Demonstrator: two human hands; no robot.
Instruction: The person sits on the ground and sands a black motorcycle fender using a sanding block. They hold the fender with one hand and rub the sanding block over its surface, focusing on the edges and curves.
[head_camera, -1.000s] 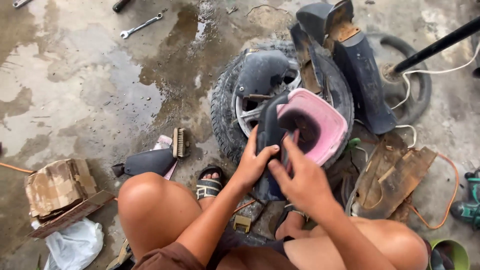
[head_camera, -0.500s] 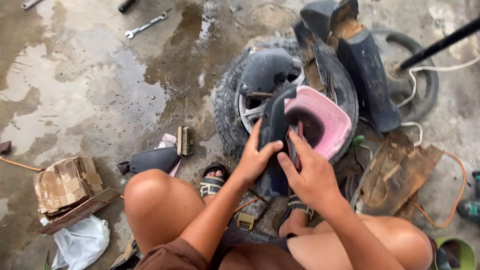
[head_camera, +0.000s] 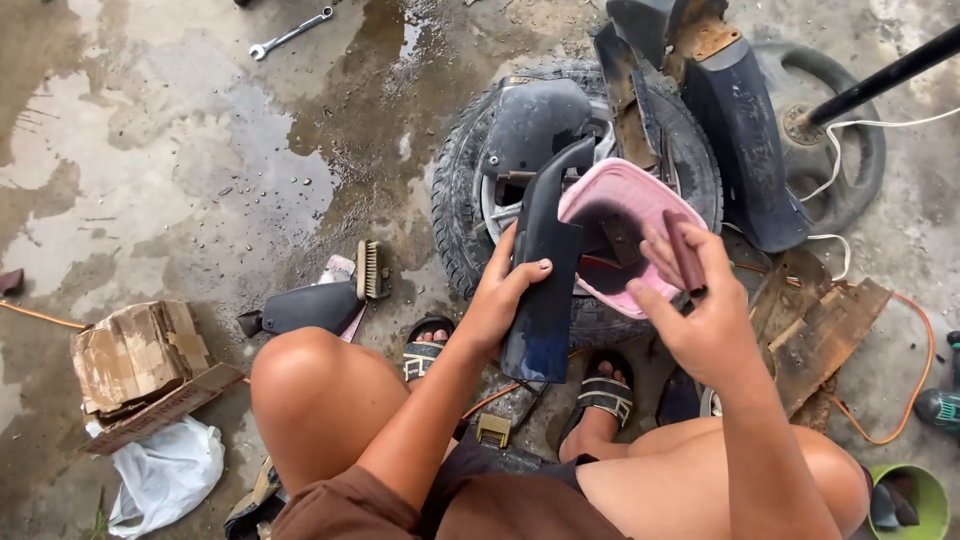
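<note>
A long dark blue plastic panel (head_camera: 543, 290) stands upright in front of a tyre (head_camera: 462, 190) lying flat on the wet concrete floor (head_camera: 180, 150). The left hand (head_camera: 500, 295) is closed around the panel's left edge, steadying it. The right hand (head_camera: 700, 320), just right of the panel, pinches a small dark reddish strip (head_camera: 686, 252), seemingly sanding or rubbing; the next stroke likely needs the panel braced. A pink basin (head_camera: 620, 200) rests on the tyre behind.
</note>
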